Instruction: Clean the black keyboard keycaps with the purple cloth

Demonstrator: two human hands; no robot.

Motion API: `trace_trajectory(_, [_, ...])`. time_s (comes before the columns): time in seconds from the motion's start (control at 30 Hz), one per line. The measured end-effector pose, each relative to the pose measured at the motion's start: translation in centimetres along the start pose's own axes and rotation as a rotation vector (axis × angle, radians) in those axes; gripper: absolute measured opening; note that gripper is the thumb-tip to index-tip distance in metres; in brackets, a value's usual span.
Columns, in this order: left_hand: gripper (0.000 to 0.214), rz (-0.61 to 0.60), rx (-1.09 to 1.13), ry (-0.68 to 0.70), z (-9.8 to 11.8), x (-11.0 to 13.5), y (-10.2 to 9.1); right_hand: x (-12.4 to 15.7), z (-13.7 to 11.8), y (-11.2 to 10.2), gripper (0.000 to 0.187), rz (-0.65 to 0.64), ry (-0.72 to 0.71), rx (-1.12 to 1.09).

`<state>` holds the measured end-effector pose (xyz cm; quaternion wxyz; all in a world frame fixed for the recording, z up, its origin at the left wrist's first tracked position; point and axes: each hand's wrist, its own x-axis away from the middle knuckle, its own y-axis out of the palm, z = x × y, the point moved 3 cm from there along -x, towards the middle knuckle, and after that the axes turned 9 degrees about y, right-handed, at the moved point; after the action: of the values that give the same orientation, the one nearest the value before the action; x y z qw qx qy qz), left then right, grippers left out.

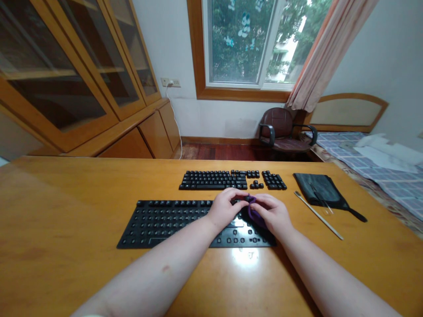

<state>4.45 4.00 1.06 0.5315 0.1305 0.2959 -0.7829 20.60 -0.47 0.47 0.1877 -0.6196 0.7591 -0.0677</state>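
Observation:
A black keyboard base (158, 224) with its keycaps off lies flat before me, bare switch posts showing. Above its right part, my left hand (226, 207) pinches a small black keycap (247, 199), mostly covered by fingers. My right hand (274, 213) has its fingers closed on a purple cloth (256, 216), which touches the keycap. Behind the base, loose black keycaps (213, 180) are laid out in keyboard order, with small gaps in the arrangement.
To the right lie a long thin brush (319, 215) and a black pouch (319, 189) with tweezers (322, 198) on top. The wooden table (66, 220) ends at a far edge. Beyond stand a glass-door cabinet (82, 114), an armchair (279, 127) and a bed (380, 154).

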Motion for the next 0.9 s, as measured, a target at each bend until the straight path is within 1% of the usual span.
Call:
trace_trajectory(0.07, [0.016,0.016,0.037,-0.047,-0.48,0.10,0.09,-0.03,-0.11,0.03,0.015,-0.027,-0.005,-0.010])
trace_trajectory(0.13, [0.017,-0.004,0.081,-0.065,-0.75,0.16,0.23,-0.07,-0.10,0.00,0.015,-0.027,-0.002,-0.015])
trace_trajectory(0.23, [0.017,-0.052,0.100,-0.038,-0.53,0.12,0.24,-0.15,0.01,-0.07,0.012,-0.009,0.003,-0.022])
trace_trajectory(0.3, [0.016,-0.062,0.078,-0.019,-0.20,0.05,0.11,-0.18,0.02,-0.12,0.011,-0.002,-0.003,-0.035])
trace_trajectory(0.37, [0.013,-0.060,0.054,-0.011,0.06,0.02,0.00,-0.19,-0.08,-0.13,0.012,-0.018,-0.020,-0.042])
trace_trajectory(0.47, [0.010,-0.066,0.044,-0.017,0.13,0.05,0.01,-0.18,-0.22,-0.11,0.019,-0.059,-0.045,-0.033])
trace_trajectory(0.53, [0.010,-0.083,0.052,-0.025,0.05,0.11,0.09,-0.19,-0.25,-0.13,0.016,-0.066,-0.061,-0.035])
trace_trajectory(0.63, [0.010,-0.089,0.071,-0.038,-0.07,0.15,0.10,-0.19,-0.27,-0.23,0.003,-0.029,-0.093,-0.055])
trace_trajectory(0.77, [0.010,-0.067,0.073,-0.047,-0.03,0.12,0.07,-0.17,-0.31,-0.25,0.007,0.027,-0.103,-0.046])
trace_trajectory(0.9, [0.011,-0.041,0.030,-0.024,0.15,0.11,0.17,-0.07,-0.41,-0.37,0.003,0.073,-0.097,-0.003])
